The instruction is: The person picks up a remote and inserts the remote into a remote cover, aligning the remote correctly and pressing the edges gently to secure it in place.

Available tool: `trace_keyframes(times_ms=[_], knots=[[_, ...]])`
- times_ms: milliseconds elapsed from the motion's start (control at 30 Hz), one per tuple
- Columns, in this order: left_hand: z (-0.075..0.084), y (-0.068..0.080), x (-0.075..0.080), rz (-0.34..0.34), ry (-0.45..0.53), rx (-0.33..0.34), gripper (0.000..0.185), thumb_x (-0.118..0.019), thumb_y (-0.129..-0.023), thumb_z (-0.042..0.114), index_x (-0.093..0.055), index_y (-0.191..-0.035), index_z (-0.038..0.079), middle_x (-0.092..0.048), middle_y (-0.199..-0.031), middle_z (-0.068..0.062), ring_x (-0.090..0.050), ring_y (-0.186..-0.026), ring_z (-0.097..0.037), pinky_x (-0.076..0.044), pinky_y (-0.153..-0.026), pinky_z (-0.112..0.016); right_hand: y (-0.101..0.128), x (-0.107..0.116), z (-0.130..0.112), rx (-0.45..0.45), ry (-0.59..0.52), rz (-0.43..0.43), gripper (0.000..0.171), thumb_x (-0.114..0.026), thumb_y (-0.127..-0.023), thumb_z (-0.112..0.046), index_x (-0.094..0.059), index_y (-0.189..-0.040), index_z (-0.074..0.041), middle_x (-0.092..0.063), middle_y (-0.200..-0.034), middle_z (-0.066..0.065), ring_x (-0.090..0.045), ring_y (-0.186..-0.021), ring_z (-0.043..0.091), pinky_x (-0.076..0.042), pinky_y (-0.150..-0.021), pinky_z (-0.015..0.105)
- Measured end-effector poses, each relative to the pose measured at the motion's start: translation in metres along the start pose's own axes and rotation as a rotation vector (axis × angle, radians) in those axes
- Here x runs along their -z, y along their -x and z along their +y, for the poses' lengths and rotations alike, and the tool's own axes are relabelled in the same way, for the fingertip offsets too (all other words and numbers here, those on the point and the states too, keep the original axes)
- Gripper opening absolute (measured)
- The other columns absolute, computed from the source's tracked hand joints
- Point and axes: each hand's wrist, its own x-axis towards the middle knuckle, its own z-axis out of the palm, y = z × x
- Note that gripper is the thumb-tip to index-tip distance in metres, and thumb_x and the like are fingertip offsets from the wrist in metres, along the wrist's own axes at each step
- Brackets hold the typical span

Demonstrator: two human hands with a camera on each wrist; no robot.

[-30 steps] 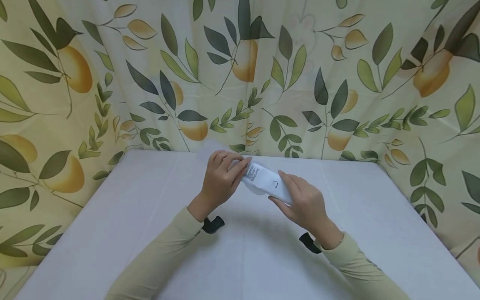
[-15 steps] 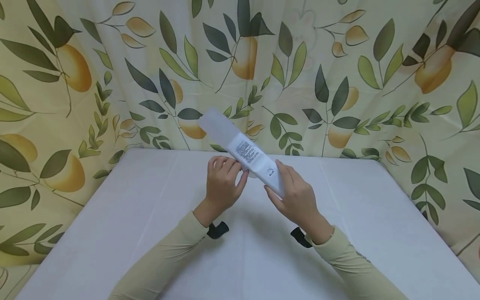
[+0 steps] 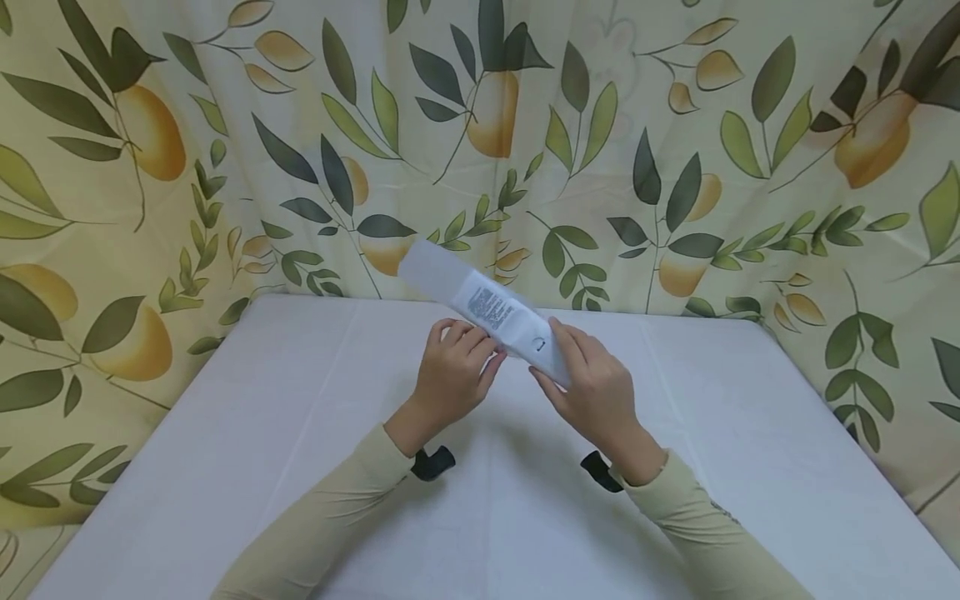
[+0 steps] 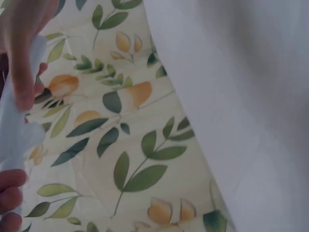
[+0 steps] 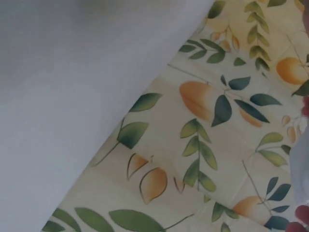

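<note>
Head view, reading from the left of the frame. Leaf-and-fruit curtain [image 3: 150, 167] fills the whole background and hangs down behind the white tabletop [image 3: 225, 467].

Centre frame, slightly left: my left hand [image 3: 453, 375], fingers curled, pinching the lower edge of a white packet [image 3: 491, 312]. In the left wrist view the fingers [image 4: 19, 72] close over the same pale material at the left edge of the picture.

The packet is long and flat, with a block of small print on a label near its middle. It is raised off the tabletop, tilted, its far end pointing to the upper left against the curtain and its near end sitting in my hands at mid-frame.

Centre frame, slightly right: my right hand [image 3: 596, 387], fingers wrapped round the near end of the packet, thumb on top by a small printed mark. The right wrist view shows mostly tabletop and curtain, with only fingertips at the right edge.

Progress, as I judge it: packet is lifted and held by both hands, looks sealed; no tear or opening visible. Contents cannot be made out. Opening, if that is the work, is not yet done.
</note>
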Motion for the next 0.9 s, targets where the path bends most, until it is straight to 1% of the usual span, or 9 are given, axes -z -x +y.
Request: trace_keyframes(times_ms=[67, 133, 233, 367, 467, 533, 633, 700, 900], knots=[[-0.004, -0.002, 0.003, 0.019, -0.006, -0.031, 0.016, -0.072, -0.079, 0.026, -0.071, -0.082, 0.010, -0.071, -0.083, -0.002, -0.062, -0.081, -0.018, -0.048, -0.082, -0.038, 0.001, 0.000, 0.003, 0.039, 0.009, 0.020, 0.068, -0.088, -0.062, -0.022, -0.058, -0.118, 0.003, -0.068, -0.100, 0.021, -0.068, -0.077, 0.034, -0.057, -0.064, 0.042], [-0.008, -0.004, 0.006, 0.082, -0.020, -0.043, 0.016, -0.073, -0.077, 0.024, -0.070, -0.081, 0.009, -0.069, -0.082, -0.003, -0.061, -0.080, -0.020, -0.049, -0.079, -0.037, 0.003, 0.000, 0.007, 0.091, 0.017, 0.040, 0.068, -0.089, -0.059, -0.020, -0.059, -0.116, 0.003, -0.068, -0.098, 0.021, -0.068, -0.075, 0.033, -0.056, -0.062, 0.042], [-0.015, -0.008, 0.010, 0.158, -0.048, -0.029, 0.020, -0.073, -0.077, 0.023, -0.072, -0.091, 0.009, -0.066, -0.091, -0.007, -0.057, -0.088, -0.023, -0.046, -0.081, -0.037, 0.007, 0.000, 0.013, 0.166, 0.021, 0.056, 0.068, -0.090, -0.056, -0.018, -0.060, -0.114, 0.003, -0.069, -0.098, 0.019, -0.067, -0.074, 0.033, -0.055, -0.060, 0.042], [-0.020, -0.011, 0.011, 0.127, -0.042, -0.033, 0.024, -0.072, -0.081, 0.021, -0.072, -0.103, 0.011, -0.064, -0.102, -0.007, -0.054, -0.099, -0.025, -0.043, -0.091, -0.039, 0.012, 0.001, 0.017, 0.221, 0.028, 0.046, 0.066, -0.089, -0.057, -0.021, -0.063, -0.115, -0.001, -0.069, -0.102, 0.016, -0.065, -0.078, 0.033, -0.052, -0.063, 0.043], [-0.020, -0.010, 0.008, 0.093, 0.036, -0.053, 0.018, -0.072, -0.081, 0.016, -0.073, -0.097, 0.009, -0.066, -0.098, -0.006, -0.056, -0.098, -0.024, -0.044, -0.091, -0.040, 0.015, 0.001, 0.020, 0.245, 0.032, 0.036, 0.055, -0.082, -0.070, -0.028, -0.063, -0.116, -0.004, -0.068, -0.104, 0.014, -0.063, -0.079, 0.032, -0.051, -0.066, 0.044], [-0.020, -0.009, 0.007, 0.101, 0.100, -0.053, 0.015, -0.073, -0.080, 0.013, -0.074, -0.095, 0.007, -0.066, -0.094, -0.006, -0.056, -0.095, -0.024, -0.045, -0.089, -0.039, 0.015, 0.001, 0.022, 0.262, 0.026, 0.038, 0.045, -0.069, -0.084, -0.035, -0.063, -0.117, -0.005, -0.068, -0.105, 0.014, -0.062, -0.079, 0.032, -0.051, -0.066, 0.043], [-0.018, -0.008, 0.005, 0.122, 0.175, -0.054, 0.013, -0.073, -0.079, 0.010, -0.074, -0.091, 0.006, -0.066, -0.091, -0.006, -0.055, -0.092, -0.023, -0.045, -0.085, -0.038, 0.015, -0.001, 0.025, 0.302, 0.001, 0.056, 0.045, -0.048, -0.095, -0.041, -0.063, -0.117, -0.005, -0.068, -0.104, 0.014, -0.061, -0.078, 0.030, -0.050, -0.066, 0.041], [-0.016, -0.009, 0.005, 0.136, 0.210, -0.047, 0.013, -0.074, -0.077, 0.009, -0.074, -0.089, 0.006, -0.066, -0.090, -0.006, -0.055, -0.091, -0.023, -0.045, -0.084, -0.038, 0.014, -0.003, 0.027, 0.330, -0.019, 0.082, 0.046, -0.043, -0.097, -0.041, -0.064, -0.115, -0.004, -0.069, -0.103, 0.013, -0.060, -0.077, 0.028, -0.049, -0.065, 0.040], [-0.009, -0.010, 0.004, 0.142, 0.262, -0.011, 0.012, -0.076, -0.076, 0.009, -0.075, -0.087, 0.005, -0.066, -0.086, -0.005, -0.055, -0.089, -0.022, -0.045, -0.084, -0.038, 0.011, -0.008, 0.029, 0.424, -0.032, 0.161, 0.039, -0.047, -0.098, -0.033, -0.065, -0.113, -0.002, -0.070, -0.101, 0.012, -0.059, -0.073, 0.027, -0.049, -0.063, 0.040]])
